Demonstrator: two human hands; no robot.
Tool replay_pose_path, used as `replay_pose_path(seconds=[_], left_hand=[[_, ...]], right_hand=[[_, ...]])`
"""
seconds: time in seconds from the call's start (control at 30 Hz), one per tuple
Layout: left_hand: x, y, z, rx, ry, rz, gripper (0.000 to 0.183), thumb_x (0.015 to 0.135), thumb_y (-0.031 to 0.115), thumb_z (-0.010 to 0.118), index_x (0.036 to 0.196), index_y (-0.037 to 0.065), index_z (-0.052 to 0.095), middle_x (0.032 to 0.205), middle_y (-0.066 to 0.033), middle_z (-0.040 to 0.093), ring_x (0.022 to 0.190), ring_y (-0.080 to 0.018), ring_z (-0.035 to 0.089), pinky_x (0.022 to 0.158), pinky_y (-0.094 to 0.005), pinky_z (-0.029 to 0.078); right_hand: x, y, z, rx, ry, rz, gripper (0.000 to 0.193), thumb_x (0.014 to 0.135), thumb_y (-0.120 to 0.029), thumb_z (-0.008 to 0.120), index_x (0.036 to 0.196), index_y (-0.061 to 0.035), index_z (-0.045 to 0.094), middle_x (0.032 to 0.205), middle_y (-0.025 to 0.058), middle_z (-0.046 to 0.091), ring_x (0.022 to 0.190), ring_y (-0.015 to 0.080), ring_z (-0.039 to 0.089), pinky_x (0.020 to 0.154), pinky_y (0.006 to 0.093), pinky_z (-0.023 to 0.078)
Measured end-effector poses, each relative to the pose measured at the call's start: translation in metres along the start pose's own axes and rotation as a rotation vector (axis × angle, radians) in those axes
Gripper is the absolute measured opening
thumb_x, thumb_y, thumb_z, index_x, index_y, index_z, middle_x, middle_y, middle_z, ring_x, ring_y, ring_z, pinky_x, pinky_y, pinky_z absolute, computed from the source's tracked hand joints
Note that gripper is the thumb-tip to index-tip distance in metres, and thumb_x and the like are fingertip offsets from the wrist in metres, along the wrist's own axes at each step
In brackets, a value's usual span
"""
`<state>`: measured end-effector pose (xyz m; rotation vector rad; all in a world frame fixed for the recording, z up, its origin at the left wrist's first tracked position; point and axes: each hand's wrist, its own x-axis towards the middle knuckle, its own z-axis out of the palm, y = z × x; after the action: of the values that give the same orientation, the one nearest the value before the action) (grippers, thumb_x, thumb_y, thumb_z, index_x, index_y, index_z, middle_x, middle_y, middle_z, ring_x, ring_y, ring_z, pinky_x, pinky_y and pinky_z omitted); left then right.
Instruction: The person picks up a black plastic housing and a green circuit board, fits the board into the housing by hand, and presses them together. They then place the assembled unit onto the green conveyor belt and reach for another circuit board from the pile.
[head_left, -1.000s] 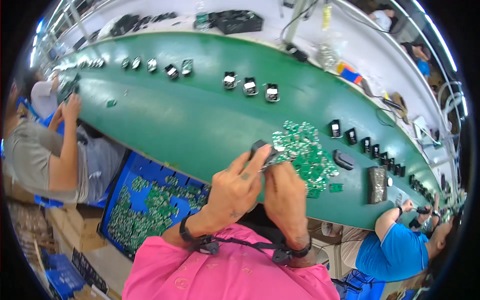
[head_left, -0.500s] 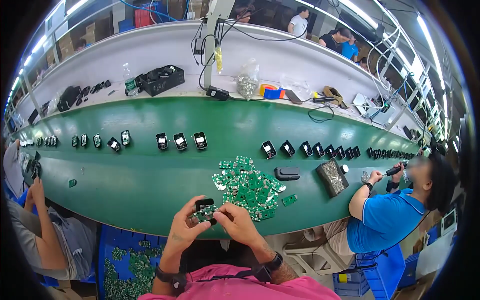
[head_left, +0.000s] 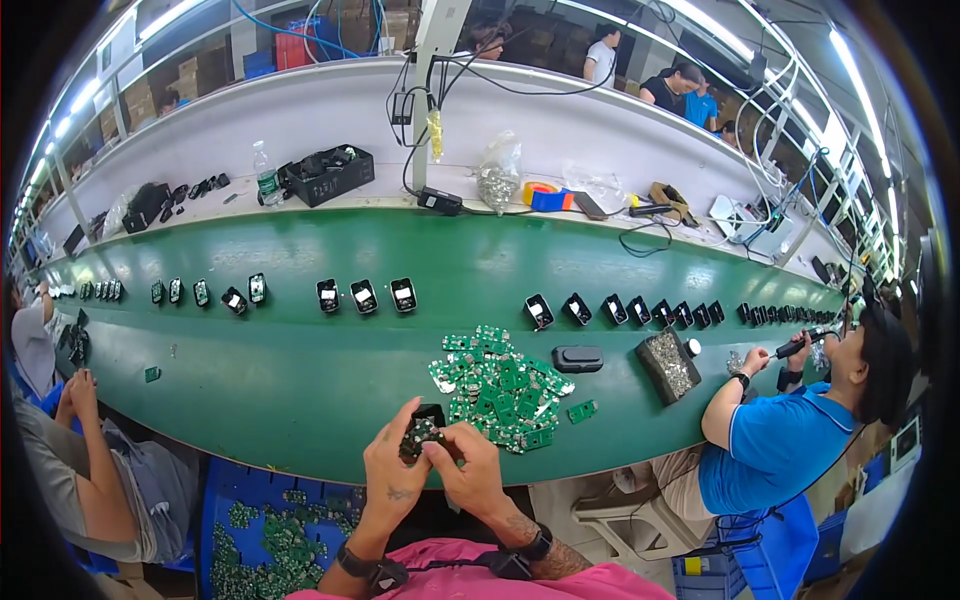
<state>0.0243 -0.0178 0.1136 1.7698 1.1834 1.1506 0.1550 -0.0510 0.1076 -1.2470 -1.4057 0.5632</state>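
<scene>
My left hand (head_left: 390,475) is wrapped around a small black plastic housing (head_left: 431,411), held above the table's near edge. A green circuit board (head_left: 422,432) sits tilted at the housing's opening, partly hidden by my fingers. My right hand (head_left: 470,468) is closed in a pinch at the right side of the board and housing; its fingertips cover the exact contact. Just beyond my hands lies a loose pile of green circuit boards (head_left: 505,395). A single board (head_left: 582,411) rests to the right of that pile, near a closed black case (head_left: 578,359).
Open black housings (head_left: 364,296) stand in a row along the green table (head_left: 280,370). A box of small metal parts (head_left: 668,367) is at right, beside a co-worker in blue (head_left: 765,450) with a power screwdriver. Another person sits at left. A blue bin (head_left: 285,535) holds more boards.
The circuit board has gone from lying flat in front of the housing to tilting into its opening. Both hands have turned and drawn closer together. The view has shifted slightly.
</scene>
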Motion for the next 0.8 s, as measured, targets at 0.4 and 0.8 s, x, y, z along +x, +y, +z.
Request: replay_pose_path(seconds=[0.4, 0.8], left_hand=[[-0.001, -0.005, 0.005, 0.025, -0.064, 0.147, 0.056, 0.079, 0.001, 0.073, 0.133, 0.007, 0.059, 0.1, -0.0141, 0.066, 0.079, -0.0232, 0.065, 0.069, -0.0324, 0.054], [-0.007, 0.005, 0.011, 0.07, 0.055, 0.224, 0.063, 0.085, -0.007, 0.053, 0.146, 0.007, 0.049, 0.113, -0.0229, 0.065, 0.098, -0.0416, 0.065, 0.086, -0.0439, 0.052]], right_hand=[[0.003, 0.011, -0.018, 0.407, -0.042, 0.415, 0.022, 0.096, -0.019, 0.068, 0.084, -0.0003, 0.067, 0.064, -0.0056, 0.055, 0.057, 0.0028, 0.043, 0.048, 0.0252, 0.032], [-0.004, 0.004, -0.015, 0.293, -0.015, 0.339, 0.017, 0.098, -0.015, 0.064, 0.09, -0.0002, 0.065, 0.07, -0.0048, 0.057, 0.06, 0.0023, 0.05, 0.051, 0.0217, 0.038]])
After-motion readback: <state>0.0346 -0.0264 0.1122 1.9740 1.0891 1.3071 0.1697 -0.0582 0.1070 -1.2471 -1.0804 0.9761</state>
